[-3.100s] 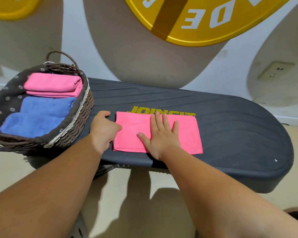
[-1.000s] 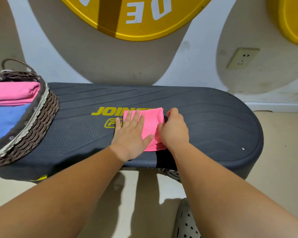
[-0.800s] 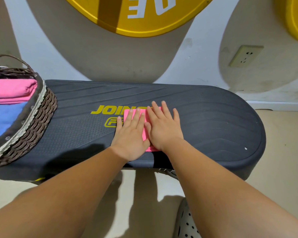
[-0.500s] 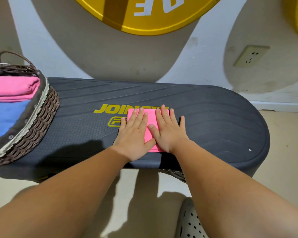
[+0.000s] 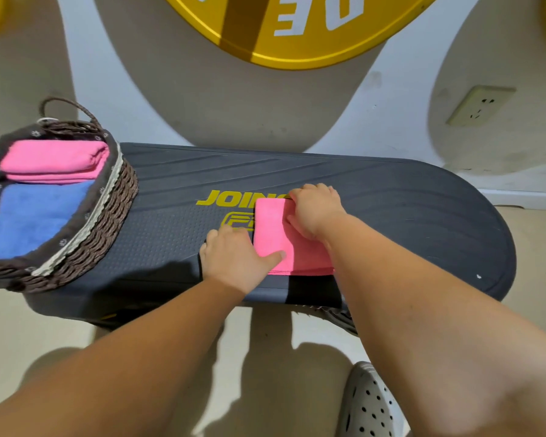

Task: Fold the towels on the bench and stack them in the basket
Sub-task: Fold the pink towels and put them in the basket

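Right hand (image 5: pixel 316 212) newly at towel (image 5: pixel 273 228) edge (bench (image 5: pixel 407 216))

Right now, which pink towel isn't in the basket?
The pink towel on the bench, held by the left hand and right hand; the other pink towel sits in the basket.

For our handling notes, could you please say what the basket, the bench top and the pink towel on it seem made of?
Basket: dark brown woven strands, likely wicker or rattan, cloth-lined. Bench top: matte dark rubber or plastic, moulded grooves and dots. Pink towel: soft matte cloth, perhaps microfibre; folds flat.
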